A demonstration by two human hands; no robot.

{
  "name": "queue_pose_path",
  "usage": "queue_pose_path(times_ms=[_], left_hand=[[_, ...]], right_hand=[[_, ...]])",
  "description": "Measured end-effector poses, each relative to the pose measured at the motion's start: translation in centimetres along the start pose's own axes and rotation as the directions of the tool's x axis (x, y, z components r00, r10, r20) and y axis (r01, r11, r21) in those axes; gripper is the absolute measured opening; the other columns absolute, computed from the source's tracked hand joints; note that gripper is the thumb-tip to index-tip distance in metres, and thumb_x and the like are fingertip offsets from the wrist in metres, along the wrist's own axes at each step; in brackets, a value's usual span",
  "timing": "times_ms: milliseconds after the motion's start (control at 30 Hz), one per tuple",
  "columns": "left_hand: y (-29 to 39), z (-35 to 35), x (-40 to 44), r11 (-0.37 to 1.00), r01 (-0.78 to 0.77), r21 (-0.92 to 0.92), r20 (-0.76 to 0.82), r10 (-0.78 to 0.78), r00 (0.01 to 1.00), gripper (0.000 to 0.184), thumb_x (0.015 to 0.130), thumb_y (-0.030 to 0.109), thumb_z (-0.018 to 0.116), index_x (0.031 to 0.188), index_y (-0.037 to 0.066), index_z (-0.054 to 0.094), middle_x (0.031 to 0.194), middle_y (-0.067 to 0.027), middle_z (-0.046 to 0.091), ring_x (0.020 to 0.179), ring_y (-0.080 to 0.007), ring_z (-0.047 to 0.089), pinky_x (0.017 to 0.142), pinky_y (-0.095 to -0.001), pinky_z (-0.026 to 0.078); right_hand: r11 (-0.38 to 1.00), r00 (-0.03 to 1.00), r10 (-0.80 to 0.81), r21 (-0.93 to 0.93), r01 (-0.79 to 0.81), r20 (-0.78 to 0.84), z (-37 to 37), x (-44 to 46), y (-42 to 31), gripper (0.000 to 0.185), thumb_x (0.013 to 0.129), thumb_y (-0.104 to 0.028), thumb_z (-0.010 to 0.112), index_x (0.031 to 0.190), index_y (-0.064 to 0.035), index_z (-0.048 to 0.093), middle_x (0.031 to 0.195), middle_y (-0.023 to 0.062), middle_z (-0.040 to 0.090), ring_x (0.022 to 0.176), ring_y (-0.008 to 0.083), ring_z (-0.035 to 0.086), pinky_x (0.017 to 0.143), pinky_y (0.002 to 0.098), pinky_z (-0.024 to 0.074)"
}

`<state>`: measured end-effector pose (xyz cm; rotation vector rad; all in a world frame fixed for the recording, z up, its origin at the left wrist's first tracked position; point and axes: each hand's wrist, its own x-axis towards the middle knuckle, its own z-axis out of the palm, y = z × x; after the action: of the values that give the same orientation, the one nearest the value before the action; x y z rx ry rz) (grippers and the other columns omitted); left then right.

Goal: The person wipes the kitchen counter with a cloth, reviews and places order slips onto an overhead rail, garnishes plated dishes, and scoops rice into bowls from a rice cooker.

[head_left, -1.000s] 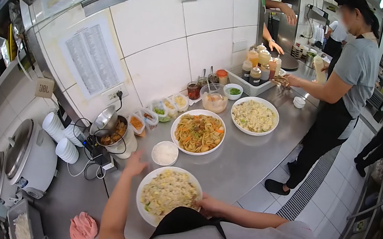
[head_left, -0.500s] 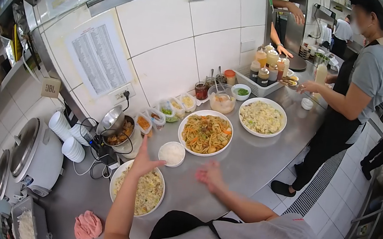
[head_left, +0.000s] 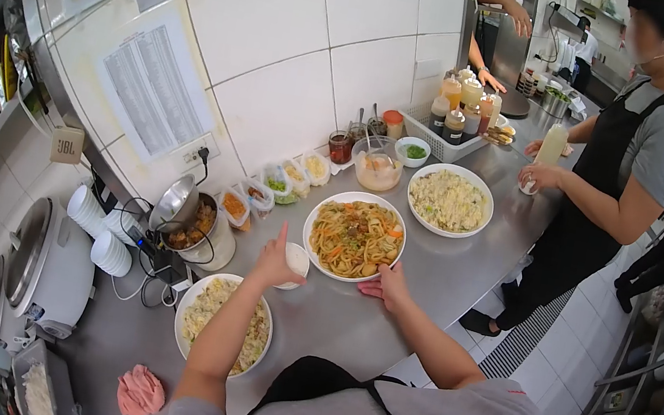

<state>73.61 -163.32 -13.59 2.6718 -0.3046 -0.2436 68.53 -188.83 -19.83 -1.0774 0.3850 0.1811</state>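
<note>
My left hand (head_left: 276, 263) is at the left side of a small white bowl of rice (head_left: 297, 264), index finger stretched away from me and thumb spread to the right. Part of that bowl is hidden behind the hand. At the near right edge of a large white bowl of noodles (head_left: 353, 236), my right hand (head_left: 387, 286) has its thumb by the rim and its fingers low against the side. A large bowl of fried rice (head_left: 253, 342) lies partly beneath my left forearm. Another bowl of fried rice (head_left: 451, 199) stands beyond the noodles.
Along the wall are small bags of toppings (head_left: 278, 182), sauce jars (head_left: 340, 147) and a basket of squeeze bottles (head_left: 450, 150). To the left stand a rice cooker (head_left: 52, 269), stacked cups (head_left: 112, 254) and a pink cloth (head_left: 140, 392). A co-worker (head_left: 613, 164) holds a bottle at right.
My right hand has moved forward to the noodle bowl's rim. My left hand has moved forward and right, over part of the small rice bowl. The co-worker's hands have shifted.
</note>
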Motion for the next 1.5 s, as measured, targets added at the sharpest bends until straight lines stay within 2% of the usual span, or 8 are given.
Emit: queue_pose_path(times_ms=[100, 200, 467, 967, 1067, 1167, 1267, 1500], left_hand=[[0.9, -0.5, -0.6, 0.994, -0.042, 0.105, -0.043, 0.047, 0.998, 0.134, 0.037, 0.037, 0.083, 0.136, 0.011, -0.004, 0.122, -0.0271, 0.036, 0.113, -0.0402, 0.036, 0.098, -0.0429, 0.027], [2.7, -2.4, -3.6, 0.921, 0.037, 0.387, -0.157, 0.026, 0.987, 0.121, 0.044, 0.037, 0.080, 0.136, 0.011, 0.006, 0.126, -0.0237, 0.035, 0.115, -0.0400, 0.034, 0.098, -0.0430, 0.026], [-0.1, -3.5, -10.7, 0.975, -0.167, -0.148, -0.525, 0.066, 0.849, 0.023, 0.075, 0.004, 0.056, 0.099, 0.003, 0.057, 0.086, -0.0141, 0.058, 0.076, -0.0246, 0.057, 0.065, -0.0307, 0.045], [-18.4, 2.7, -29.5, 0.924, 0.347, -0.163, -0.902, -0.282, 0.326, 0.037, 0.076, 0.003, 0.053, 0.113, 0.003, 0.048, 0.101, -0.0107, 0.050, 0.070, -0.0181, 0.052, 0.056, -0.0271, 0.044], [-19.3, 6.0, -31.6, 0.928, 0.120, -0.353, -0.901, -0.372, 0.225, 0.048, 0.080, 0.008, 0.051, 0.125, 0.006, 0.036, 0.105, -0.0113, 0.049, 0.070, -0.0182, 0.053, 0.056, -0.0269, 0.044], [-14.8, 5.3, -32.4, 0.258, 0.116, -0.959, -0.199, -0.907, 0.371, 0.054, 0.082, 0.015, 0.050, 0.131, 0.008, 0.027, 0.112, -0.0129, 0.047, 0.073, -0.0187, 0.056, 0.059, -0.0284, 0.047], [-11.0, 4.1, -31.5, -0.120, 0.138, -0.983, 0.178, -0.803, 0.568, 0.057, 0.083, 0.022, 0.049, 0.132, 0.010, 0.023, 0.117, -0.0131, 0.046, 0.079, -0.0195, 0.059, 0.060, -0.0307, 0.050], [-11.2, 5.7, -27.2, -0.194, -0.160, -0.968, -0.048, -0.483, 0.874, 0.059, 0.085, 0.053, 0.032, 0.127, 0.011, 0.035, 0.124, -0.0078, 0.045, 0.113, -0.0228, 0.044, 0.087, -0.0414, 0.042]], right_hand=[[0.979, 0.972, 0.201, -0.057, -0.195, 0.123, -3.7, -0.1, -1.1, 0.052, 0.086, -0.030, 0.042, 0.126, -0.0137, 0.013, 0.084, 0.0192, 0.056, 0.056, 0.0241, 0.059, 0.044, 0.0322, 0.0510], [0.997, 0.951, -0.052, 0.041, 0.068, -0.306, -8.8, 0.8, -2.0, 0.061, 0.086, -0.039, 0.041, 0.130, -0.0191, 0.004, 0.090, 0.0234, 0.055, 0.058, 0.0274, 0.058, 0.047, 0.0349, 0.0509], [0.951, 0.909, -0.174, 0.174, 0.254, -0.378, -11.3, 5.7, -7.5, 0.053, 0.088, -0.029, 0.034, 0.129, -0.0189, 0.002, 0.092, 0.0275, 0.052, 0.070, 0.0356, 0.060, 0.054, 0.0408, 0.0529], [0.935, 0.837, -0.197, 0.159, 0.317, -0.510, -13.6, 8.3, -11.6, 0.037, 0.088, -0.022, 0.027, 0.114, 0.0035, 0.035, 0.085, 0.0228, 0.057, 0.063, 0.0311, 0.062, 0.051, 0.0366, 0.0538], [0.956, 0.838, -0.184, 0.104, 0.273, -0.514, -15.4, 8.5, -12.8, 0.037, 0.089, -0.023, 0.026, 0.114, 0.0032, 0.035, 0.084, 0.0220, 0.058, 0.064, 0.0306, 0.062, 0.052, 0.0366, 0.0537], [0.959, 0.878, -0.164, 0.136, 0.248, -0.450, -16.9, 10.2, -12.7, 0.038, 0.089, -0.026, 0.029, 0.115, 0.0026, 0.034, 0.085, 0.0225, 0.057, 0.066, 0.0306, 0.062, 0.052, 0.0367, 0.0537], [0.921, 0.839, -0.209, 0.188, 0.342, -0.503, -16.6, 10.3, -11.1, 0.049, 0.088, -0.035, 0.038, 0.118, 0.0028, 0.029, 0.088, 0.0251, 0.056, 0.067, 0.0341, 0.062, 0.054, 0.0405, 0.0532], [0.957, 0.996, -0.080, -0.284, 0.063, -0.049, -5.0, 4.2, -6.9, 0.046, 0.087, -0.041, 0.037, 0.118, -0.0081, 0.040, 0.079, 0.0130, 0.058, 0.059, 0.0201, 0.059, 0.049, 0.0319, 0.0513]])
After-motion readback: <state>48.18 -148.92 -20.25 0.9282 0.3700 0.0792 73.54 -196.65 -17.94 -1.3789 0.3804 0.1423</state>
